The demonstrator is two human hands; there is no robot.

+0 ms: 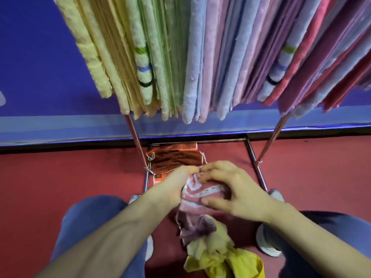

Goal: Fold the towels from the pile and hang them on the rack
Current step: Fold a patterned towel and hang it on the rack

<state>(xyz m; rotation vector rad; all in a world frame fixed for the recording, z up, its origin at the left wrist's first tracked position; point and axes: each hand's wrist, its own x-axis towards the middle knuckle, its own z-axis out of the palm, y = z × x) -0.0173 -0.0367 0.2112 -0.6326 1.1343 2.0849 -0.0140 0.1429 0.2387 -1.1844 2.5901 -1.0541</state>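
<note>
A pink towel with white stripes (197,194) is bunched between both my hands at the centre of the view. My left hand (176,183) grips its left edge, and my right hand (234,189) curls over its right side, thumb underneath. Below it a small pile lies on the floor: a mauve towel (197,227) and yellow towels (222,257). The chrome rack (136,137) stands just ahead, loaded with several folded towels (192,57) in yellow, green, blue, pink and red.
An orange-brown towel (176,159) lies on the rack's base frame (251,151). The floor (60,177) is red, with a blue wall (40,67) behind the rack. My knees in blue trousers (90,215) flank the pile, and a white shoe (267,243) shows at the right.
</note>
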